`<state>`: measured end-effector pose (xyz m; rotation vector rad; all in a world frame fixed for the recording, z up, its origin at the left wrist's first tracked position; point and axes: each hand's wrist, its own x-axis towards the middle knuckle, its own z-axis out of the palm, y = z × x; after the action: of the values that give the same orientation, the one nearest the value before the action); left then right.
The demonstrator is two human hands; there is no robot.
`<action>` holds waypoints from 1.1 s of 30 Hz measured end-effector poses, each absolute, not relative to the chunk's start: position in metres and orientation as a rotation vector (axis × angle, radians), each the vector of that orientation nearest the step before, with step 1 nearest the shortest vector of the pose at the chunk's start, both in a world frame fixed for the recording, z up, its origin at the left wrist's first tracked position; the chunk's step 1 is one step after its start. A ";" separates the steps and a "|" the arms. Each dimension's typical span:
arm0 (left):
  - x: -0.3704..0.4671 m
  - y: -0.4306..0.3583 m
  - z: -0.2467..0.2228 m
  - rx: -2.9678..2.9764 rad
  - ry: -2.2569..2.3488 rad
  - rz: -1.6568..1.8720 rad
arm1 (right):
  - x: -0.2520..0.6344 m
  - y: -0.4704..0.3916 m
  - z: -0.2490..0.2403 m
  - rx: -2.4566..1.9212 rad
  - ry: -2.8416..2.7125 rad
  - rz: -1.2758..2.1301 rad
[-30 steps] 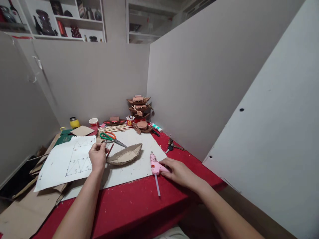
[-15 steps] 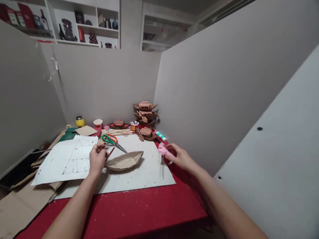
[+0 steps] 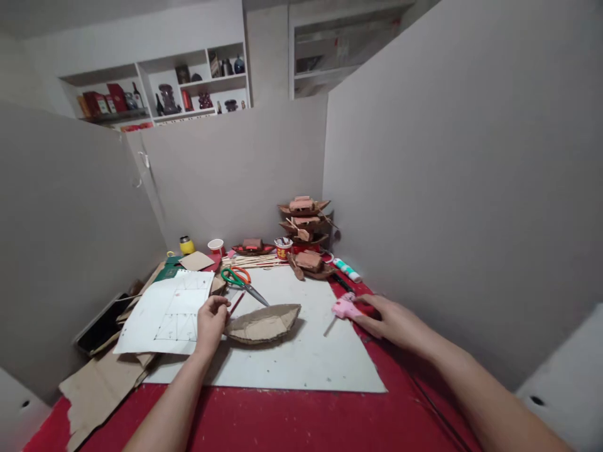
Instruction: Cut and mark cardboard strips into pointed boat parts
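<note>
– Hand states?
– Left hand [image 3: 211,320]: fingers narrow at the left tip of the hull [image 3: 264,325]; grip, cannot tell. Right hand [image 3: 393,320]: holding the glue gun [image 3: 345,306], right of centre.
– Hull location?
– Centre, over the sheet [image 3: 325,371].

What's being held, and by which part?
Right hand: pink glue gun, by its handle. Left hand: fingers at the near-left tip of the cardboard boat; can't tell if gripped.

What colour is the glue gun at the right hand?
The glue gun is pink, seen in the head view.
</note>
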<state>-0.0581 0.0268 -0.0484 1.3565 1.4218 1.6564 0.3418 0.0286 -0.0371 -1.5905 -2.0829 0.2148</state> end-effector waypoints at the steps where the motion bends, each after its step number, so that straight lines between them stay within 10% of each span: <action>1: -0.059 0.027 -0.050 1.378 1.431 1.661 | 0.342 0.025 -0.031 -1.599 -2.076 0.193; 17: -0.049 0.012 -0.028 1.564 1.489 1.653 | 0.160 -0.063 -0.014 -0.775 -2.400 0.383; 33: -0.003 -0.059 0.011 1.615 0.908 1.085 | 0.165 -0.064 -0.024 -0.713 -1.932 0.790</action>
<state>-0.0031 -0.0587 0.0108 1.6145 0.9078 1.0847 0.1650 -0.0639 -0.0236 -0.7133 -1.9318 0.7898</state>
